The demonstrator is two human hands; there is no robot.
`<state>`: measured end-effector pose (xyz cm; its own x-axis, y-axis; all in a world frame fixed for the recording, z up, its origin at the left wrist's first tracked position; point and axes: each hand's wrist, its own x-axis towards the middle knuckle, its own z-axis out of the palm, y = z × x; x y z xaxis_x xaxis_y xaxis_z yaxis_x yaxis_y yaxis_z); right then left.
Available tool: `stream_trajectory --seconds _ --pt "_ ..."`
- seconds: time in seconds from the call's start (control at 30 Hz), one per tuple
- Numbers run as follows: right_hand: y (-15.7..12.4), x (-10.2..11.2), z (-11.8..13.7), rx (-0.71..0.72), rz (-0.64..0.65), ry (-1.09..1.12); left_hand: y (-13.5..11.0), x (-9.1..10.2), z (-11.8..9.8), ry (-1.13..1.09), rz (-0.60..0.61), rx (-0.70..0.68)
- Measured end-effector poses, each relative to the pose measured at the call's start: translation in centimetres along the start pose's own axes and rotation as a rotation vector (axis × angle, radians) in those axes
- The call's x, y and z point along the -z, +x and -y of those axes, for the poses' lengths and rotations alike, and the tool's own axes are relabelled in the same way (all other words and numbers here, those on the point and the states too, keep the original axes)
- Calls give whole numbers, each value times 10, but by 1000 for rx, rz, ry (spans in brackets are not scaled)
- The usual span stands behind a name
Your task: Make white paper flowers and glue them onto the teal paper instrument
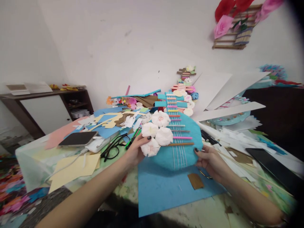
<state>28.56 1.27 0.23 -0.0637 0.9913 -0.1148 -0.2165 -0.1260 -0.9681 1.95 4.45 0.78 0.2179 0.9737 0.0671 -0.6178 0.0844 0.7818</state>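
Between my two hands is a blue paper-craft lute (163, 160), raised above the table with its neck pointing away from me. White strings run down its front over several coloured crossbars, and white paper flowers (163, 136) sit along its left side. My left hand (136, 148) grips the left edge, its thumb beside the lowest flower. At the lower right edge, my right hand (209, 160) pinches the body with the thumb on the front; its other fingers are partly hidden behind. Below lies a blue sheet (161, 193) with a small brown piece (195, 181) on it.
Paper scraps (111, 118), a phone (78, 139), eyeglasses (111, 152) and a green cutter (133, 139) lie to the left. On the right are black pens (209, 136), white paper strips (234, 164) and a dark tablet-like slab (273, 167). Other paper instruments stand against the wall behind.
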Motion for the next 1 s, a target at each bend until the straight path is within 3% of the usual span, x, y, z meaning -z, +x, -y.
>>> stream_trajectory --seconds 0.13,0.23,0.37,0.47,0.53,0.63,0.8,0.9,1.0 --pt "-2 2 5 -65 69 -35 1 4 -3 -5 -31 42" --pt "-1 8 10 -105 117 -82 4 8 -7 -35 -100 163" --pt "-1 16 15 -170 169 -210 3 16 -12 46 -16 252" --pt "-6 22 19 -229 209 -396 -2 20 -14 115 51 316" --pt "-9 28 27 -250 223 -562 -7 22 -16 146 17 354" --pt "0 35 50 -174 136 -837 -12 23 -18 206 4 405" --pt "69 31 92 66 -105 -1298 -15 20 -19 269 37 415" --pt "123 18 93 163 -79 -1550 -16 21 -15 283 92 409" --pt "161 5 76 213 7 -1751 -16 26 -9 295 164 421"
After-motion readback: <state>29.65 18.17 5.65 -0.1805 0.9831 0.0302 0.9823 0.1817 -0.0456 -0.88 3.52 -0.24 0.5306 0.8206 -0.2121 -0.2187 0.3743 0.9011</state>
